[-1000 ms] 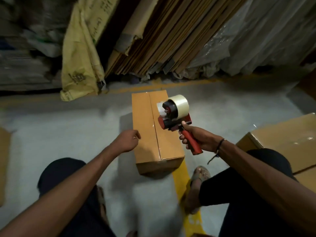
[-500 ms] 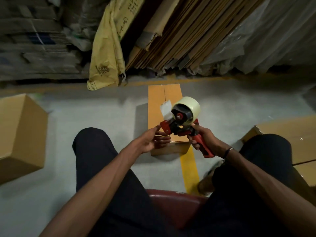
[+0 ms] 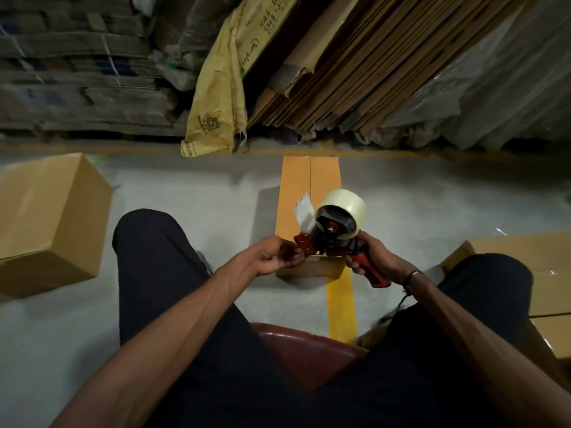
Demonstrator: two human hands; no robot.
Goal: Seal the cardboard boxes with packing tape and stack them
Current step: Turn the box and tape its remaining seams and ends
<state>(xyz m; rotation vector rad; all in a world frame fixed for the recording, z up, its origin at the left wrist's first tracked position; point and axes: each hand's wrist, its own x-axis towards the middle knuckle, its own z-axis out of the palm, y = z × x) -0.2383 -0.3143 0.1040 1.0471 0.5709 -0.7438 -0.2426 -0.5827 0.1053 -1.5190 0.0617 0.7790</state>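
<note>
A long narrow cardboard box (image 3: pixel 295 193) lies on the floor ahead of my knees, flaps closed with a seam down its middle. My right hand (image 3: pixel 372 257) grips the red handle of a tape dispenser (image 3: pixel 332 231) held just above the box's near end. A clear tape roll sits on it and a loose tape end sticks up at its left. My left hand (image 3: pixel 275 257) pinches at the dispenser's red front, fingers curled. Another closed box (image 3: pixel 49 217) lies at the left, and taped boxes (image 3: pixel 525 257) sit at the right.
I sit on a dark red seat (image 3: pixel 306 353). A yellow floor line (image 3: pixel 341 304) runs under the narrow box. Flattened cardboard sheets (image 3: pixel 355 63), a yellow sack (image 3: pixel 216 97) and plastic-wrapped stacks (image 3: pixel 494 88) stand along the back.
My left hand left the box's side and came to the dispenser's front. The dispenser came down and nearer to me. The view pulled back, showing my knees, the seat and the left box.
</note>
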